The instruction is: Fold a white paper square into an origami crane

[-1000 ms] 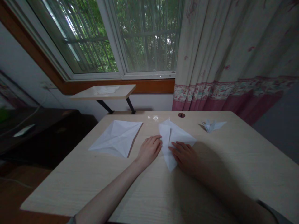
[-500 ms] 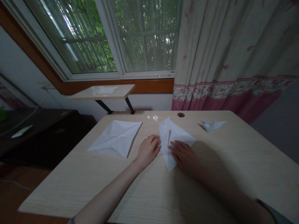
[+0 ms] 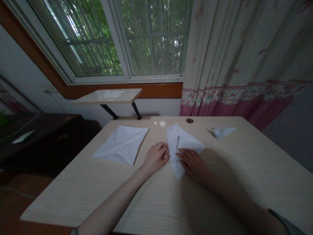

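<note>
Part-folded white paper: one piece (image 3: 184, 140), which we find on the tabletop (image 3: 146, 209) between the two hands; one corner points to 6 o'clock, another to 3 o'clock, and a flap edge runs down its middle. Our clock is centred on this piece.
Left hand: one (image 3: 156, 158), at 9 o'clock, beside the paper's near edge; grip narrow, fingers curled in. We cannot tell whether the edge is pinched.
Right hand: one (image 3: 195, 165), at 4 o'clock, palm down; grip wide, fingers stretched out and laid over the paper.
Creased white sheet: one (image 3: 122, 145), spread nearly flat at 9 o'clock, beyond the left hand, crossed by fold lines.
Folded paper crane: one (image 3: 221, 132), at 2 o'clock, well apart from both hands.
Cable grommet: one (image 3: 189, 120), brown, round, at 12 o'clock by the far edge.
Raised shelf: one (image 3: 132, 94), at 10 o'clock on black supports, bearing white paper (image 3: 111, 94).
Curtain: one (image 3: 232, 58), floral, pink-hemmed, at 1 o'clock.
Window: one (image 3: 154, 49), at 11 o'clock; we see greenery behind bars.
</note>
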A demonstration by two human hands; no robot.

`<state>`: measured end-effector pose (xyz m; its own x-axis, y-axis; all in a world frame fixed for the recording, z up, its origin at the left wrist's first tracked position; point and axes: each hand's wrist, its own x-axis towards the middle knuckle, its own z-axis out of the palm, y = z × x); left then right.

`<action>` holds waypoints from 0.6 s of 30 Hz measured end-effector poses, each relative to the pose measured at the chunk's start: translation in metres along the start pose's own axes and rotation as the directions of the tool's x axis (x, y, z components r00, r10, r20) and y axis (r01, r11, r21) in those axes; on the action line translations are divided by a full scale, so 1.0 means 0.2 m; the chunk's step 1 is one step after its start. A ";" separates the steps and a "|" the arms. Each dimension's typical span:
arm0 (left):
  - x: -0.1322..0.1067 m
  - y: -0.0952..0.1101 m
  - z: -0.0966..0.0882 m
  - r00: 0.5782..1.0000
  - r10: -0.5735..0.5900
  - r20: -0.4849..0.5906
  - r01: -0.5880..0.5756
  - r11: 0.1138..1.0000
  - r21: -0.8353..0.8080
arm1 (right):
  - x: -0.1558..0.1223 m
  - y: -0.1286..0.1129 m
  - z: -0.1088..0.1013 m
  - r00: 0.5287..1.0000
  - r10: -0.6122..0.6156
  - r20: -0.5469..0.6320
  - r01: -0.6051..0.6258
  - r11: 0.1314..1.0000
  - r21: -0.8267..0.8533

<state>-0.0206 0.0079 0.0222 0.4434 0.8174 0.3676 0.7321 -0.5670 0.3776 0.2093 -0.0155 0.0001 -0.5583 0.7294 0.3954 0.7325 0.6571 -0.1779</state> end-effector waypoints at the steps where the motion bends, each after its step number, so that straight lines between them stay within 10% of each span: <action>1: 0.00 0.00 0.00 1.000 0.005 0.002 -0.005 1.000 -0.010 | 0.00 0.00 0.00 1.000 -0.003 -0.003 0.003 1.000 -0.001; 18: 0.00 0.02 -0.02 0.986 0.080 0.144 -0.084 0.996 0.024 | 0.00 0.01 0.00 1.000 -0.003 -0.003 0.003 1.000 0.017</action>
<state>-0.0206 0.0052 0.0265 0.5703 0.7756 0.2704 0.7043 -0.6312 0.3250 0.2105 -0.0146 0.0007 -0.5589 0.7271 0.3987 0.7245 0.6621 -0.1917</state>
